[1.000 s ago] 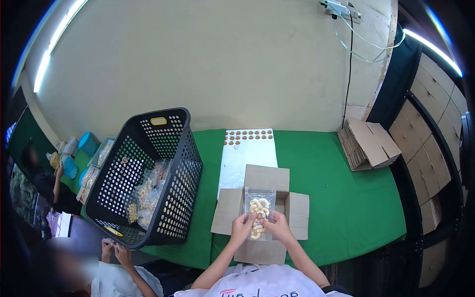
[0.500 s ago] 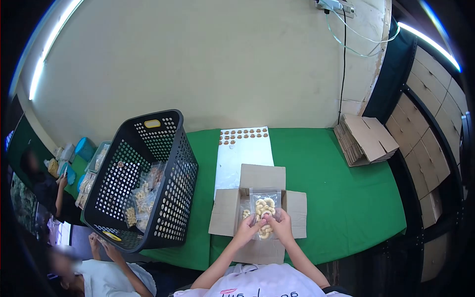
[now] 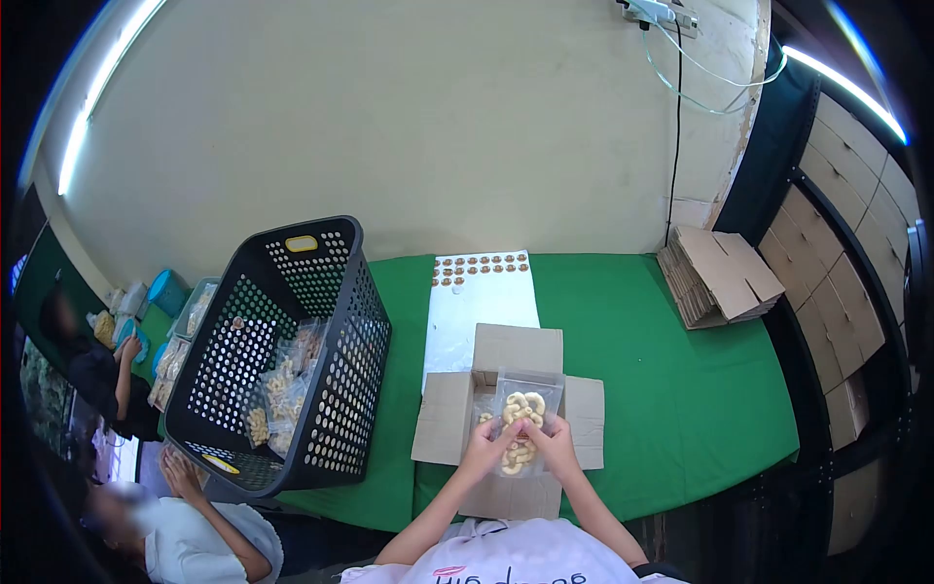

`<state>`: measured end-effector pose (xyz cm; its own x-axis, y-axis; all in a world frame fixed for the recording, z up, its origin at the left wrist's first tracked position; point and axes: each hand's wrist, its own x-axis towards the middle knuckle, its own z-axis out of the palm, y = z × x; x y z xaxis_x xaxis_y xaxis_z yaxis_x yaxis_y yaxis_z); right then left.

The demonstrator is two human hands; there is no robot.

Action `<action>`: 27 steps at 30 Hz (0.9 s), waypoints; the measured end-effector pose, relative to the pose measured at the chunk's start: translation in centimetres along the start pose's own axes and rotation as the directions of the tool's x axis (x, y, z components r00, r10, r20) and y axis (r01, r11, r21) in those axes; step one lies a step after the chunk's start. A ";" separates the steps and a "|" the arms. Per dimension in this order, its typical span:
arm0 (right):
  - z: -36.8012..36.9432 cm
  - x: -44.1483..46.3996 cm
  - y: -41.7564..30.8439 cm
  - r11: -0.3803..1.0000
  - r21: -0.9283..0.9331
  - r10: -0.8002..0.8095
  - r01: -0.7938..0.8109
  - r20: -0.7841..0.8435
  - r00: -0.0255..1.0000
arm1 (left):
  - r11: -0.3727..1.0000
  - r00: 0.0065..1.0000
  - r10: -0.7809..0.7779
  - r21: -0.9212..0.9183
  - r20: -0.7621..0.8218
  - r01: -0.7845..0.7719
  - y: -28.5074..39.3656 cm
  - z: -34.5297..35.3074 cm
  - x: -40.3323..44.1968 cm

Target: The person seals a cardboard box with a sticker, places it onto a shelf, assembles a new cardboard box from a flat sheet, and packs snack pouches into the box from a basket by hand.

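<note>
Both my hands hold a clear plastic pouch of pale, curved snack pieces (image 3: 525,401) over an open cardboard box (image 3: 443,419). My left hand (image 3: 485,448) grips the pouch's left side, and my right hand (image 3: 555,448) grips its right side. The thumbs meet on the pouch's front, where a small brownish mark partly shows beside them. Inside the box, another pouch (image 3: 484,407) is partly visible; the held pouch and my hands hide the rest. Behind the box lies a white sheet (image 3: 482,316) with rows of round brown stickers (image 3: 472,272) at its far end.
A large black perforated basket (image 3: 336,389) holding several snack pouches (image 3: 284,397) stands left. Flattened cardboard boxes (image 3: 725,273) are stacked at the right on the green cloth (image 3: 671,389). Two people are at the left, one near the basket (image 3: 209,535), one farther back (image 3: 107,380).
The pouch has tilted slightly in my hands, and my thumbs remain pressed on its front. The nearby person at the left has brought their hands together and leaned left.
</note>
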<state>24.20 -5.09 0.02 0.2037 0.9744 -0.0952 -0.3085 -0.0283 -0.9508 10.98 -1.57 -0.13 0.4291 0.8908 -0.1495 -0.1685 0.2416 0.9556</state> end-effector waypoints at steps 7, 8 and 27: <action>0.7 0.1 -0.3 1.000 0.011 -0.007 0.007 -0.019 1.000 | 0.995 0.998 0.061 0.077 -0.022 -0.060 -1.2 -0.5 0.2; 0.6 0.1 -0.1 1.000 0.015 -0.008 0.008 -0.013 1.000 | 0.996 0.997 0.069 0.057 -0.034 -0.067 -1.2 -0.4 0.0; -0.4 0.7 1.5 0.990 0.053 0.124 -0.130 0.092 0.988 | 1.000 0.999 0.015 -0.007 -0.036 -0.015 -0.9 -1.3 -0.8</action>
<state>24.23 -4.58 -1.60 0.0770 0.9797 -0.1851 -0.3809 -0.1426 -0.9135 9.64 -2.02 -1.14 0.3942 0.9077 -0.1441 -0.1812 0.2304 0.9561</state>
